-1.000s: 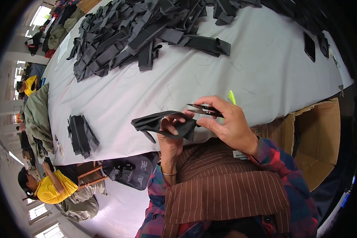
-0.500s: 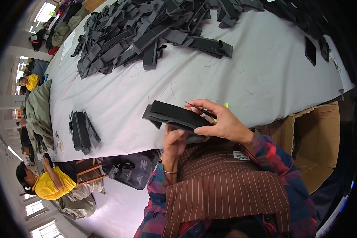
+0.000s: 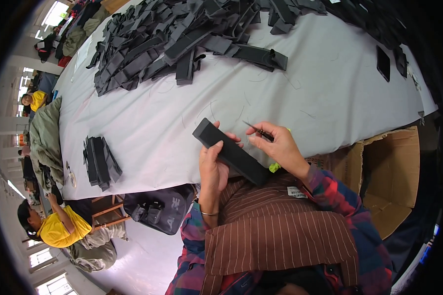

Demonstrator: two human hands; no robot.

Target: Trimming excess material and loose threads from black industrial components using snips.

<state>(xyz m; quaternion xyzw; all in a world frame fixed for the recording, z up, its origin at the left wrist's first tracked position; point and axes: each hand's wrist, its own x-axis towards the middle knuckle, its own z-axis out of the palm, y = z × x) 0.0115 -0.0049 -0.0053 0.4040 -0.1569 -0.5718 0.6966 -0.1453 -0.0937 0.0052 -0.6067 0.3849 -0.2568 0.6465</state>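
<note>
My left hand (image 3: pixel 212 166) is closed round a black fabric strip (image 3: pixel 234 154), thumb on top and fingers underneath. The strip slants from the table edge down toward my apron, with its smooth flat face up. In my right hand (image 3: pixel 279 146) is a pair of small, dark thread snips (image 3: pixel 261 132), their thin tip directed up and left. Something yellow-green (image 3: pixel 274 167) shows below that hand; whether it belongs to the snips I cannot tell. My right fingers are apart from the strip.
Across the white-covered table (image 3: pixel 147 123), a large heap of dark strips (image 3: pixel 172 42) lies at the far side. A smaller stack (image 3: pixel 100 163) is at left. A phone (image 3: pixel 383 64) lies far right; a cardboard box (image 3: pixel 391 179) stands below. A person in yellow (image 3: pixel 66 228) sits at left.
The strip has turned from its folded side edge to its flat face, and slants more steeply. My right hand has come off it, still holding the snips.
</note>
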